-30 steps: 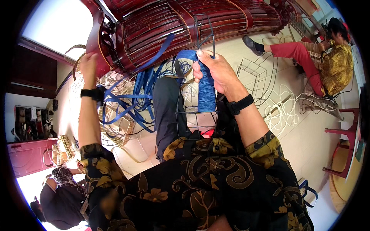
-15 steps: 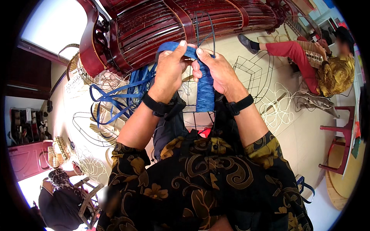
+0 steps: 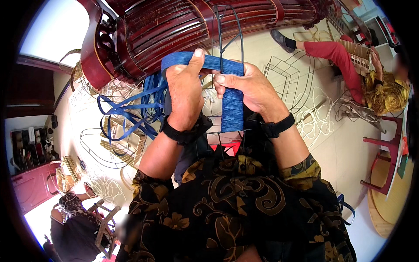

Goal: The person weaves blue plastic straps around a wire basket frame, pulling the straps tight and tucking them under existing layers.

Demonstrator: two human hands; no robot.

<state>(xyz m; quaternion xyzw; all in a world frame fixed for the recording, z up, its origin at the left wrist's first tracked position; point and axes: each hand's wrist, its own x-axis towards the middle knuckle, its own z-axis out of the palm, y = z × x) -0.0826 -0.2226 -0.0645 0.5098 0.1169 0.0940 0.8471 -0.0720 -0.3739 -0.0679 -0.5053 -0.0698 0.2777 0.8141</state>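
Observation:
My left hand [image 3: 182, 89] pinches a flat blue woven band [image 3: 218, 62], thumb raised over it, the band looping round behind the fingers. My right hand [image 3: 255, 91] grips a narrow black wire frame [image 3: 240, 34], its thumb across the front of the blue wrapped section [image 3: 232, 114]. The band crosses this section at the top. The frame's bare wire end rises above my hands, and its lower squared part rests near my lap. Loose blue strips [image 3: 122, 109] hang and lie tangled to the left of my left hand.
A red wooden bench [image 3: 161, 26] spans the top. A co-worker in red trousers [image 3: 331, 61] sits right; another person [image 3: 74, 227] sits lower left. Wire frames [image 3: 283, 76], white cord [image 3: 318, 122], woven pieces [image 3: 70, 174] and a red stool [image 3: 388, 153] lie around me.
My left hand has come in from the far left onto the band, then moved slightly left, drawing it across the frame. My right thumb has moved down onto the wrapped section.

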